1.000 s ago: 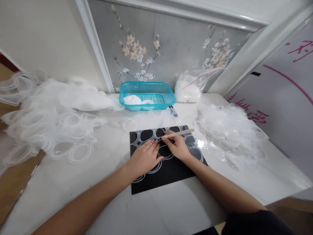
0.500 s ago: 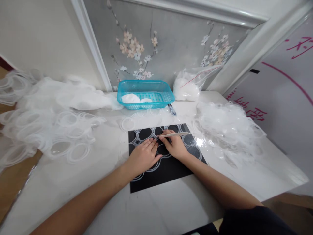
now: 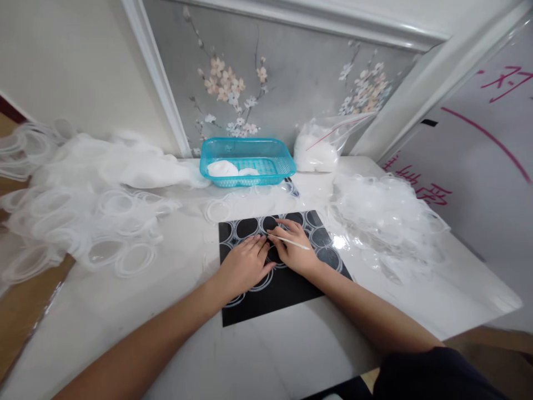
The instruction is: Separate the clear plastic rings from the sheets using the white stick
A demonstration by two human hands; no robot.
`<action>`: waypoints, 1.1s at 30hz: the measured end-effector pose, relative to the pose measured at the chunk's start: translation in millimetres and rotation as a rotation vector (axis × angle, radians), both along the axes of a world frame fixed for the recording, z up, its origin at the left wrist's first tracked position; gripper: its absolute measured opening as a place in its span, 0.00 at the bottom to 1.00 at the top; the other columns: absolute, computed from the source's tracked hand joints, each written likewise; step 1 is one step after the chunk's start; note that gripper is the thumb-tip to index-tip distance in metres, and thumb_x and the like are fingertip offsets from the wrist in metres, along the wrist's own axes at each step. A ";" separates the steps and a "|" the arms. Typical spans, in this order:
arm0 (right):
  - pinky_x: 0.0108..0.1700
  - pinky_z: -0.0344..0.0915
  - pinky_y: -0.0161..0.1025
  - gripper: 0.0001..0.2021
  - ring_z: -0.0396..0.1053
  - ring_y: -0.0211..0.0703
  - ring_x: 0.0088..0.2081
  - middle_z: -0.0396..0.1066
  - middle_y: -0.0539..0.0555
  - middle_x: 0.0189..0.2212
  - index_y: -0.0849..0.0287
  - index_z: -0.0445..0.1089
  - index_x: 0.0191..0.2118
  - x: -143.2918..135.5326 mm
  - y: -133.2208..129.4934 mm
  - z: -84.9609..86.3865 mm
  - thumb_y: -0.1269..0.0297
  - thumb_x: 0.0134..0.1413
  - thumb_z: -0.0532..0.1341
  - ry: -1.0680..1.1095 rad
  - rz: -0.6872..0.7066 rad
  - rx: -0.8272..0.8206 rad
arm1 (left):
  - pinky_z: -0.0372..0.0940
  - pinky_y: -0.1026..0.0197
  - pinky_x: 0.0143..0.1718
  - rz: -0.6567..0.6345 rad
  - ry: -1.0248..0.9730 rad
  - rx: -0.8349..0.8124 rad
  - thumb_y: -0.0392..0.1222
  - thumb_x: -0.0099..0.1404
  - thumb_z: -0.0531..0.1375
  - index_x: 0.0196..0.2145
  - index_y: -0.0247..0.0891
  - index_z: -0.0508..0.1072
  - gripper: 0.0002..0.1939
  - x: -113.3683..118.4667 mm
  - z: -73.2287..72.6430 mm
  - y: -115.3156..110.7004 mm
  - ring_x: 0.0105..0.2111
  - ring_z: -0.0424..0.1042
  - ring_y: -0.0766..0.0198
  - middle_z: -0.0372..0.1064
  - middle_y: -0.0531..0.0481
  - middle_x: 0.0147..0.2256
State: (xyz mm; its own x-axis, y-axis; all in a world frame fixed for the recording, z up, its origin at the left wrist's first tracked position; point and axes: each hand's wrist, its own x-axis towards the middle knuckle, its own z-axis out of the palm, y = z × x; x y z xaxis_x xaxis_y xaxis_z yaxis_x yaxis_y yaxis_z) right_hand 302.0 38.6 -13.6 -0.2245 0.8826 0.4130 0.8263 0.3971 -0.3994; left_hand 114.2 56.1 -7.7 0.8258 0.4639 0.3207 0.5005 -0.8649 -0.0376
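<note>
A black sheet [image 3: 287, 297] lies on the white table, with pale rings on its surface. My left hand [image 3: 244, 265] rests flat on the sheet's left half, palm down, thumb spread from the fingers. Beside it on the right, my right hand [image 3: 296, 250] is closed on a thin white stick [image 3: 295, 243]. The stick's left end is at my right fingertips, close to my left fingertips; its other end lies over the back of the hand. My hands cover some of the rings.
A blue plastic basket [image 3: 247, 180] with white pieces stands behind the sheet. Right of it is a clear bag [image 3: 318, 150] of white material. Translucent rings are heaped at left [image 3: 104, 166] and right [image 3: 383, 214]. A whiteboard [image 3: 478, 222] stands at the right.
The stick in my right hand has swung, its outer end moving down and left across the hand. My right fingers have shifted slightly. My left hand looks unmoved.
</note>
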 end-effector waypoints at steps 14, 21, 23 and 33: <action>0.50 0.58 0.52 0.11 0.66 0.57 0.46 0.75 0.58 0.33 0.56 0.74 0.39 19.7 34.8 23.3 0.74 0.61 0.55 -0.071 -0.027 0.019 | 0.66 0.50 0.57 0.041 0.018 -0.091 0.48 0.73 0.54 0.53 0.26 0.72 0.22 2.7 3.4 1.3 0.55 0.72 0.49 0.73 0.32 0.53; 0.43 0.64 0.46 0.11 0.68 0.52 0.40 0.73 0.57 0.32 0.57 0.73 0.36 46.1 36.2 41.9 0.63 0.65 0.54 0.230 -0.184 0.095 | 0.68 0.51 0.56 0.016 -0.058 -0.067 0.45 0.72 0.55 0.50 0.27 0.75 0.18 -5.0 6.3 6.7 0.52 0.74 0.51 0.75 0.36 0.51; 0.43 0.64 0.45 0.12 0.69 0.51 0.39 0.73 0.55 0.31 0.56 0.72 0.33 45.4 22.2 31.6 0.64 0.65 0.54 0.225 -0.106 0.006 | 0.69 0.52 0.54 -0.026 -0.099 -0.051 0.44 0.73 0.54 0.48 0.30 0.76 0.16 -9.2 7.0 8.0 0.50 0.75 0.53 0.77 0.38 0.49; 0.27 0.60 0.36 0.16 0.63 0.38 0.24 0.66 0.49 0.25 0.58 0.71 0.28 77.0 -10.9 31.7 0.52 0.60 0.59 0.681 -0.097 -0.248 | 0.64 0.60 0.25 -0.039 0.202 -0.292 0.47 0.73 0.52 0.23 0.39 0.71 0.22 -22.5 60.8 -2.3 0.23 0.73 0.60 0.72 0.51 0.23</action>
